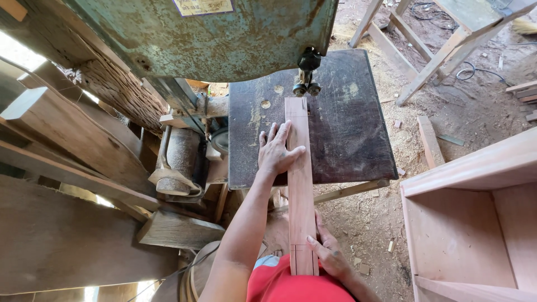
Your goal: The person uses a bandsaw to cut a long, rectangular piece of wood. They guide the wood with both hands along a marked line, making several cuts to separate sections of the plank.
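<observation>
While left hand point(277, 152) lies spread on plank point(299, 168), right hand point(327, 251) pinches plank's near edge.

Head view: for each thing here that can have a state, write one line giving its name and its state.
Wooden board: flat on the saw table, far end at the blade guide.
Left hand: spread flat, pressing on the board.
Right hand: gripping the board's near end.
Saw table: dark, worn, dusted with sawdust.
Wooden cabinet: open, nothing inside.
Floor: littered with sawdust and offcuts.
</observation>
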